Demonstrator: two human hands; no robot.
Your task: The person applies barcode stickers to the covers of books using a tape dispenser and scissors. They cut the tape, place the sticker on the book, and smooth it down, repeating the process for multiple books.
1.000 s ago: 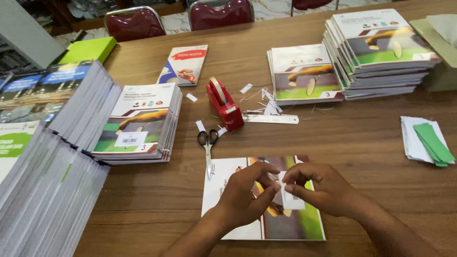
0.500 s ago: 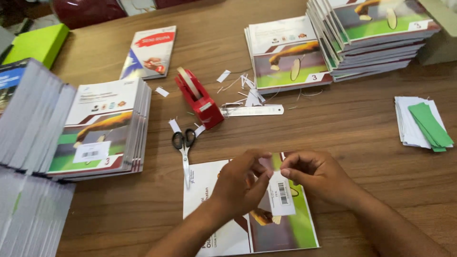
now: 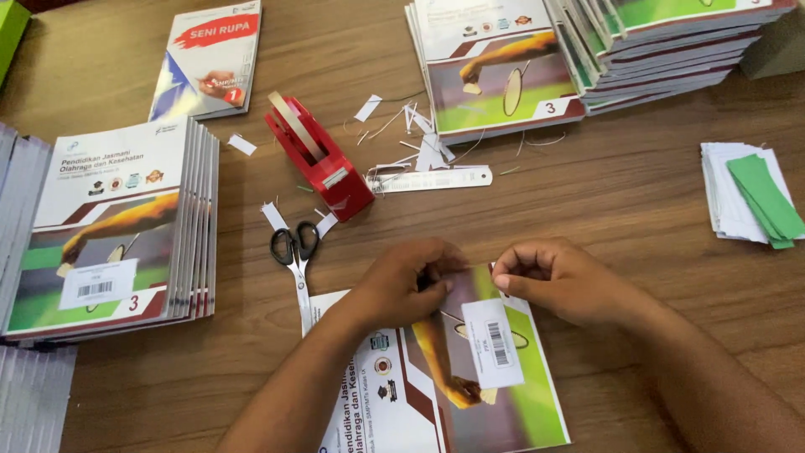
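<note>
Since half second ago, barcode label (image 3: 493, 342) now lies flat on our book (image 3: 520, 403); left hand (image 3: 411, 281) and right hand (image 3: 558, 281) pinch label's top edge. Scissors (image 3: 293, 247) just beside.

One white rectangular barcode label (image 3: 493, 342), lying on the front cover of a booklet (image 3: 436, 377), long side running up the cover, slightly tilted. Its upper edge is pinched between the fingers of the right hand (image 3: 558, 281). Booklet is closed, flat on the wooden surface (image 3: 620, 201), cover up, printed white, maroon and green. The left hand (image 3: 402, 281) rests on its upper edge.
</note>
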